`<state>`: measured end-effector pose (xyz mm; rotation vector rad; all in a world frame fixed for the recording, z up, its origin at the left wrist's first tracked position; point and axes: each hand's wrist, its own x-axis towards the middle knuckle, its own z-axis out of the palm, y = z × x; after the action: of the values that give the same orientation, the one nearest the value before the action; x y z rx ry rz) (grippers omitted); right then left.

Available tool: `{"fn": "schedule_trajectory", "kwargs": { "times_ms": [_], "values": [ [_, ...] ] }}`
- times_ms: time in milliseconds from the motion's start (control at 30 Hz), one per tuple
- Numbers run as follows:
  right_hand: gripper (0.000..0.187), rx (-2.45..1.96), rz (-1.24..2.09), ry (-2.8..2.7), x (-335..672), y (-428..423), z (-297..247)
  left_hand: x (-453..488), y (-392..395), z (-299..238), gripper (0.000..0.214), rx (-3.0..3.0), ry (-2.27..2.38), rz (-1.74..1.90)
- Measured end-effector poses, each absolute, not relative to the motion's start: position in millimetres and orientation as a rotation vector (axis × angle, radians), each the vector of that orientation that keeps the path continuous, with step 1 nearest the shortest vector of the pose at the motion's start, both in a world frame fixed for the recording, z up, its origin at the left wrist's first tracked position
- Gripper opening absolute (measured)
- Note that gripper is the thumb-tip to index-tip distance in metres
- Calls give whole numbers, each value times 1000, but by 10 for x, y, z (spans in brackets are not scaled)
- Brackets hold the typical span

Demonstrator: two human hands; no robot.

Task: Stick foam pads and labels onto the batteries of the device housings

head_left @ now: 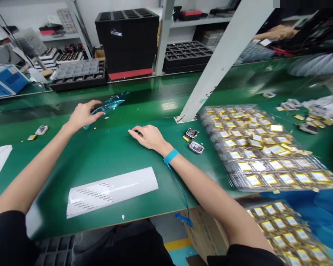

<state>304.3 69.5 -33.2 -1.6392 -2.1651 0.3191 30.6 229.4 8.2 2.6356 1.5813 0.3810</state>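
My left hand (84,115) is over a strip of shiny blue film (111,104) toward the back of the green bench. Its thumb and forefinger are apart, with the film showing between and beneath them. In the middle of the bench, my right hand (148,136) has its fingers drawn together in a pinch. A small dark bit shows at its fingertips, too small to name. A blue wrist strap (171,156) with a cord is on my right wrist. Two small opened device cases, one (192,133) behind the other (196,147), lie right of that hand.
A white printed sheet (113,192) lies near the front edge. Clear trays of yellow-edged battery cells (256,142) stand at right, beside a slanted white post (211,77). Black trays (127,44) are stacked behind. Another person's hands (280,33) show at top right.
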Motion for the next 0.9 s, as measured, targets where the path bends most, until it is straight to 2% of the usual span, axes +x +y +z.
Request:
{"fn": "schedule_trajectory", "kwargs": {
  "times_ms": [200, 367, 633, 800, 900],
  "values": [
    [51, -1616, 328, -2161, 3055, 710, -349, 488, 2476, 402, 65, 2665, 1533, 71],
    [52, -1590, 327, -2150, 3061, 722, -365, 573, 2520, 460, 96, 2668, 1537, -149],
    [55, -1574, 326, -2148, 3073, 725, -366, 610, 2517, 723, 64, 2674, 1682, -225],
    [55, -1580, 323, -2158, 3069, 719, -338, 644, 2556, 793, 24, 2548, 1798, -141],
    [54, -1591, 320, -2167, 3067, 707, -310, 663, 2597, 783, 27, 2421, 1822, -68]
  ]
}}
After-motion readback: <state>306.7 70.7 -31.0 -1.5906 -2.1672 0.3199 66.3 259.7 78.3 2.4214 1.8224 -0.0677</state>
